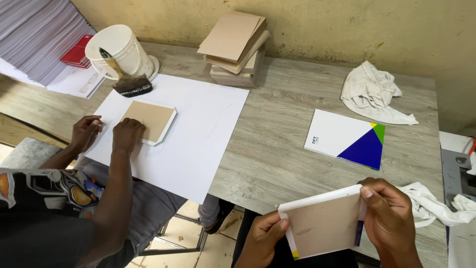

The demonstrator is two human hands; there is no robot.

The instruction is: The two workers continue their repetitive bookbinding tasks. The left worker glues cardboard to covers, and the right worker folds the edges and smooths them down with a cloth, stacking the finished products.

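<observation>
I hold a brown cardboard panel (323, 226) wrapped at its edges in white printed paper, low over the table's front edge. My left hand (262, 239) grips its lower left corner. My right hand (389, 218) grips its right side, thumb pressed on the folded paper edge. A finished white cover with a blue, green and yellow triangle print (347, 138) lies flat on the grey wooden table (277, 149) just beyond my hands.
A co-worker's hands (110, 133) press a cardboard piece (152, 121) on a large white sheet (193, 134) at left. Behind stand a white bucket (120, 51) with a brush (130, 83), a cardboard stack (237, 45), paper stacks (34, 34) and white rags (373, 93).
</observation>
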